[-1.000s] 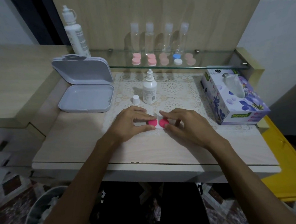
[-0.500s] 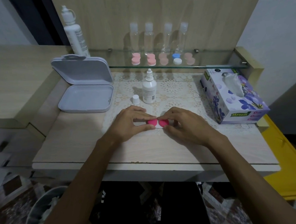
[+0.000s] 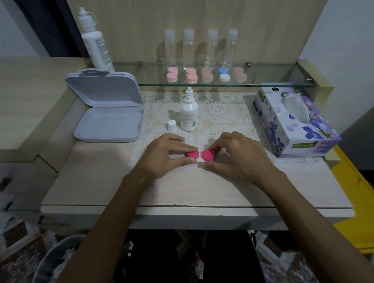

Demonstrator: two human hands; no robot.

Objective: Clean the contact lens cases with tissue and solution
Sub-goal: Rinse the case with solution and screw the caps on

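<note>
At the middle of the counter point(image 3: 96, 182), on a lace mat point(image 3: 221, 108), lies a contact lens case point(image 3: 200, 155) with two round, smooth pink caps. The left hand point(image 3: 160, 156) pinches the left cap between thumb and fingers; the right hand point(image 3: 237, 158) pinches the right one. Bare wood-grain surface runs from the hands to the front edge. Behind them stand a small white solution bottle point(image 3: 188, 112) and its loose cap point(image 3: 172, 126). A flowered cardboard tissue box point(image 3: 294, 123) sits by the right edge, an open grey plastic box point(image 3: 107, 111) by the left.

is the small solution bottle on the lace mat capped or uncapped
Uncapped. The small bottle stands upright with its bare nozzle showing, and its white cap sits apart on the mat, left of it.
</note>
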